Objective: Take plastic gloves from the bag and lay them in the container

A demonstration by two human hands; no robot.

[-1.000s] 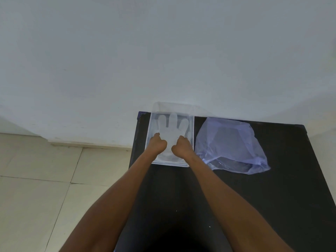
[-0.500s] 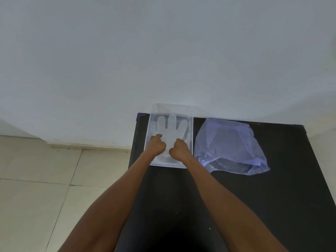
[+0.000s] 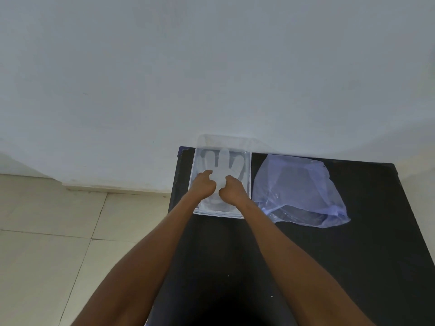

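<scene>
Both hands moved slightly up the glove since a second ago, from near the cuff toward the palm; container and bag unchanged in place.

Left hand [image 3: 203, 186] curled over the left side of the plastic glove [image 3: 222, 165], index finger extended and pressing down near the base of the glove's digits. Right hand [image 3: 233, 189] just beside it, knuckles bent, fingertips tucked onto the glove's right side. Fingers of both hands narrow, curled; pinching the film or only pressing it flat: cannot tell.

Glove lying flat inside the clear container [image 3: 247, 170], digits spread and pointing toward the wall, cuff end toward the near rim, partly hidden under the hands and wrists. Container on the far left corner of the black table [image 3: 353, 267], its far end up against the white wall [image 3: 211, 67].

Translucent bluish bag [image 3: 299, 189] just right of the container, slumped on the table, mouth toward the near side; contents indistinct through the film. Tiled floor [image 3: 58, 231] left of the table. Forearms crossing the table's near half, covering part of the container's near rim.
</scene>
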